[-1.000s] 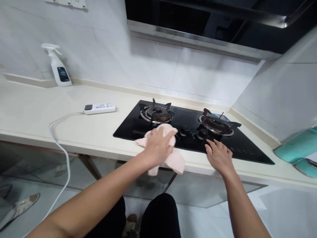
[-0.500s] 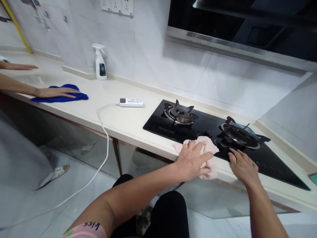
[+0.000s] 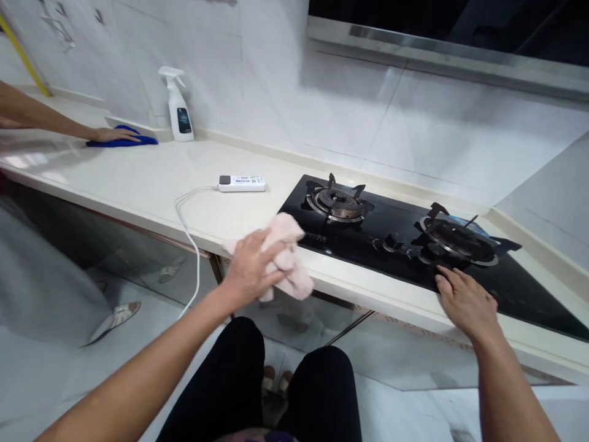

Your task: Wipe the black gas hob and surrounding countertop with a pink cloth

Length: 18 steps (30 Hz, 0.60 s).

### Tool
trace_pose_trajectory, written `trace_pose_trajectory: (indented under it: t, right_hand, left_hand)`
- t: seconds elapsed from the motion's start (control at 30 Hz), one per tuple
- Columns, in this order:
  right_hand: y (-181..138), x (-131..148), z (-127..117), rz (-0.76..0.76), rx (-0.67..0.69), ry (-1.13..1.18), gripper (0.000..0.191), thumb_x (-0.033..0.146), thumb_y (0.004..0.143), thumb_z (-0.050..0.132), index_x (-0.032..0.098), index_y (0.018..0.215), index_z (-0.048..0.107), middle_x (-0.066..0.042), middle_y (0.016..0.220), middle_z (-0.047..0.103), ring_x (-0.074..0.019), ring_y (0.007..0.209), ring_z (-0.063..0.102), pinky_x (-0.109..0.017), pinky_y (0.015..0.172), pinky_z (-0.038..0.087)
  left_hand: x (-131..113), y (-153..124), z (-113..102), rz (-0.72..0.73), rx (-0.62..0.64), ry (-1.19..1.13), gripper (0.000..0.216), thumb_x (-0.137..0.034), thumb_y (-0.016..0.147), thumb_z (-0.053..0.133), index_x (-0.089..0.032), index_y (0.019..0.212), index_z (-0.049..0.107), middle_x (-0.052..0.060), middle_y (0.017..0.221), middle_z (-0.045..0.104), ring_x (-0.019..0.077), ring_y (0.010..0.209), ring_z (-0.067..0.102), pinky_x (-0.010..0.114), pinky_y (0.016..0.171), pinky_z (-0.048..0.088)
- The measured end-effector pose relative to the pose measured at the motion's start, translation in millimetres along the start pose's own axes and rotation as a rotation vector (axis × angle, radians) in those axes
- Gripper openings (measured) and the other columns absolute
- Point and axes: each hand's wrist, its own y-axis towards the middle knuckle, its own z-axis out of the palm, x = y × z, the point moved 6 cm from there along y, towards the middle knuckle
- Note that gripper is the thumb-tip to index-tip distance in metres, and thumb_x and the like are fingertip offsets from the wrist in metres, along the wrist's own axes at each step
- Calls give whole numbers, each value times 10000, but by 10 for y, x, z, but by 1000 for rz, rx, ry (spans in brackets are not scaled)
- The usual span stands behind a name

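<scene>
My left hand presses a pale pink cloth onto the cream counter's front edge, just left of the black glass gas hob. Its fingers curl over the cloth, and part of the cloth hangs over the edge. My right hand lies flat with fingers spread on the hob's front edge, below the right burner. The left burner and two knobs sit between my hands.
A white power strip lies on the counter, its cable hanging over the edge. A spray bottle stands at the wall. Far left, another person's hand rests on a blue cloth. A range hood hangs above.
My left hand has slid the pink cloth leftward, off the hob's front onto the bare counter edge. My right hand stays on the hob. The other person's blue cloth moved toward the wall.
</scene>
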Motion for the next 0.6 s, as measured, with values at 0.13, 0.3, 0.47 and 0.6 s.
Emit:
trace_pose_trajectory:
  t: [0.13,0.3,0.47,0.6]
  right_hand:
    - [9,-14,20,4,7,6,644,570,1036,236,266,1488,580,-137,1583,496,-366,1490,417,-655,1224,300]
    - [21,-20,30,4,14,4,645,572,1033,239,266,1488,579,-137,1592,483,-378,1493,409,-667,1214,308]
    - [24,-11,41,10,2,14,663,586,1018,241,259,1472,597,-138,1575,499,-380,1474,430,-665,1212,309]
    - [44,-38,50,5,-10,43,639,573,1013,269,253,1439,622,-141,1556,517,-373,1460,441,-662,1209,307]
  left_hand:
    - [719,-102,-359,-307,-75,99,488,-513,931,589,-305,1366,656,132,1475,522,387,1346,470,572,1111,404]
    - [782,-56,-446,-459,-210,158,483,-453,899,600,-262,1336,674,152,1464,528,394,1385,441,563,1132,351]
    - [140,53,-148,-376,-130,95,467,-406,878,623,-260,1316,698,158,1448,520,400,1346,442,562,1081,378]
    - [-583,95,138,-197,-71,-27,534,-383,849,677,-318,1378,660,125,1528,479,416,1406,379,589,1110,345]
